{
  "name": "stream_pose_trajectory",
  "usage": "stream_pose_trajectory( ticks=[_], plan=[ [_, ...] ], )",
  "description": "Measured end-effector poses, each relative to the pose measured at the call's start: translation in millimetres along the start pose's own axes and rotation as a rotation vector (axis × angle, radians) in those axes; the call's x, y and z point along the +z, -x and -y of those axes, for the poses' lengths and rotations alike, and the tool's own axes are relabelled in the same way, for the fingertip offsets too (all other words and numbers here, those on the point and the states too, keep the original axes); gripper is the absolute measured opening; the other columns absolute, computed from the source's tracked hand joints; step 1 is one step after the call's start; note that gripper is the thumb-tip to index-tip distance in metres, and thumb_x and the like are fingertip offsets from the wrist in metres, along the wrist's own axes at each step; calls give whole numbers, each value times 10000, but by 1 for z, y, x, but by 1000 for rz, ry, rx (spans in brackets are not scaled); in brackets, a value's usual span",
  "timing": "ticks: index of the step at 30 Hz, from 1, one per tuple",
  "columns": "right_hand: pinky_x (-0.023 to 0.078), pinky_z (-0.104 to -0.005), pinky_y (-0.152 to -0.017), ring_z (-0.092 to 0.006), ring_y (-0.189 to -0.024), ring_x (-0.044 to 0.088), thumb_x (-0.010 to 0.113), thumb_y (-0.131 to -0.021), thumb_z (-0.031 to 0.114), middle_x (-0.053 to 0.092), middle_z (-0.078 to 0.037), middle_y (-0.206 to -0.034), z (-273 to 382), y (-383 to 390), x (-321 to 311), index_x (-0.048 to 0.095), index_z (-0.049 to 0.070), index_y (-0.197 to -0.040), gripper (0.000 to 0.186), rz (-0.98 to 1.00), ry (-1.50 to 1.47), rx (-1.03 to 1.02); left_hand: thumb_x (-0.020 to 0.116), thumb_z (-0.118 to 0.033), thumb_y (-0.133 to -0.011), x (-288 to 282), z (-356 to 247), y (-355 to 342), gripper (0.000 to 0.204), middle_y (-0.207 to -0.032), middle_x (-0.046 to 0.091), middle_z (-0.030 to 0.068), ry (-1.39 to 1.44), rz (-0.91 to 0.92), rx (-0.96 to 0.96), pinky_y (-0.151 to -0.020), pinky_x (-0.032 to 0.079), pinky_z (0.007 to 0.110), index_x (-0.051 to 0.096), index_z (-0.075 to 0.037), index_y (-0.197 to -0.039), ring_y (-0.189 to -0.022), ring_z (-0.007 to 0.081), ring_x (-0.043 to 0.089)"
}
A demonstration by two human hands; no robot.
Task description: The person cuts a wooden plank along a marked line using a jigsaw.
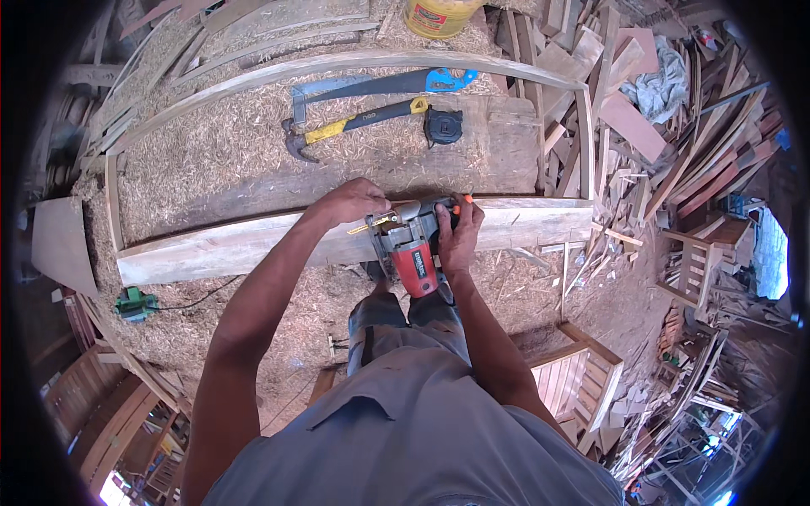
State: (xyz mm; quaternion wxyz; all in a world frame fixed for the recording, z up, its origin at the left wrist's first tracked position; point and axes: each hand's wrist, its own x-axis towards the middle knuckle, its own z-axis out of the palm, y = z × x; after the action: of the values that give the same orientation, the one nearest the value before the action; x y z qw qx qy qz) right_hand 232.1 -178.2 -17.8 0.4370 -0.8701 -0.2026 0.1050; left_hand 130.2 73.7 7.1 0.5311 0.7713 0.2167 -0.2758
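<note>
A red and grey power tool (414, 261), which looks like a circular saw, rests over a long pale plank (523, 226) in front of my body. My right hand (460, 239) is wrapped round its dark handle, which has orange parts. At the tool's left side, my left hand (350, 203) is closed above the plank's far edge, its fingertips close to a yellow metal strip (369, 225) on the tool. Whatever those fingers grip is hidden. The plank forms the near side of a long wooden frame (337, 61) whose far side is curved.
Inside the frame lie a blue-handled handsaw (380, 85), a yellow and black claw hammer (354, 125) and a black tape measure (443, 126). Wood offcuts (582, 51) pile up at right. A yellow bucket (439, 17) stands beyond; a green power tool (135, 304) sits left on shavings.
</note>
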Motion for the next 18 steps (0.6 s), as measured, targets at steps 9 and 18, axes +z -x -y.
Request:
stream_pose_trajectory(
  ticks=[9, 18],
  plan=[
    [487, -454, -1015, -387, -1160, 572, 756, -988, 269, 519, -234, -1293, 1, 1, -3, 613, 66, -1379, 463, -10, -8, 62, 758, -276, -963, -4, -30, 8, 264, -1003, 730, 116, -11, 75, 83, -867, 518, 375, 762, -27, -1049, -960, 217, 670],
    [490, -462, -1022, -396, -1178, 580, 756, -986, 292, 516, -241, -1324, 3, 3, 0, 623, 65, -1370, 465, -22, -23, 86, 771, -233, -881, 35, -29, 17, 254, -1011, 680, 173, -357, -240, 203, -887, 537, 442, 708, -27, -1017, -996, 346, 685]
  ],
)
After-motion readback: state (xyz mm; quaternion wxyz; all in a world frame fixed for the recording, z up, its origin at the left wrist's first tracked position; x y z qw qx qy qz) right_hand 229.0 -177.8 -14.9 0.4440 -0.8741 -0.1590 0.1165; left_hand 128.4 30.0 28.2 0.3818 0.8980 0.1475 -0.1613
